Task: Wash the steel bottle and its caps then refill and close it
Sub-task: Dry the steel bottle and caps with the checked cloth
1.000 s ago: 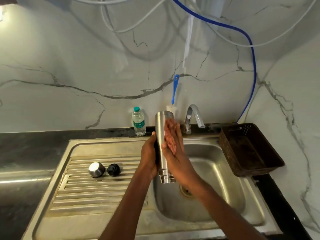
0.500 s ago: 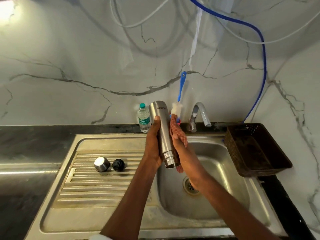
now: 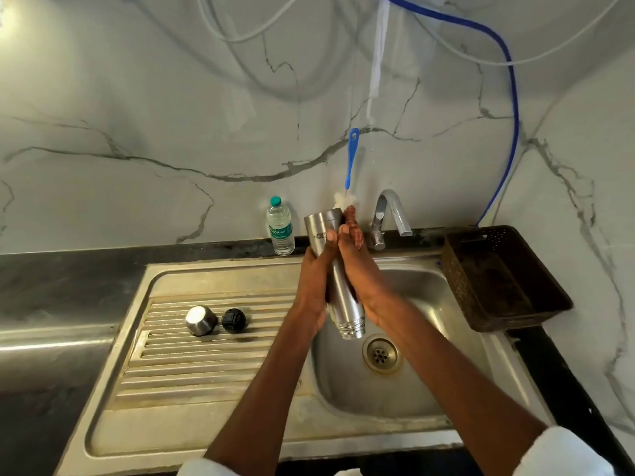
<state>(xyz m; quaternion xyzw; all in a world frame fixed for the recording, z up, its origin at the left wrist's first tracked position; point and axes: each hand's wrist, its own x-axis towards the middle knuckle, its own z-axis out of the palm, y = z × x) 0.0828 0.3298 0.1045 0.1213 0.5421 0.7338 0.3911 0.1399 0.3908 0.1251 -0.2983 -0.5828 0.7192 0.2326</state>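
The steel bottle [image 3: 344, 300] is held upside down and slightly tilted over the sink basin [image 3: 433, 389], its open threaded mouth pointing down toward the drain [image 3: 379, 353]. My left hand [image 3: 314, 280] grips its body from the left, thumb across the front. Against the bottle's right side my right hand [image 3: 364, 273] presses flat, fingers stretched up toward its base. The steel outer cap [image 3: 200, 320] and the black inner cap [image 3: 234, 320] lie side by side on the ribbed drainboard [image 3: 206, 365].
A tap [image 3: 391, 207] stands behind the basin; no water stream shows. A blue-handled bottle brush [image 3: 351, 156] leans on the marble wall. A small plastic water bottle [image 3: 280, 228] stands on the dark counter. A brown basket [image 3: 501, 280] sits right of the sink.
My right hand has slid up along the bottle's side toward its base. The bottle's mouth swung a little toward the drain. Both caps stayed in place.
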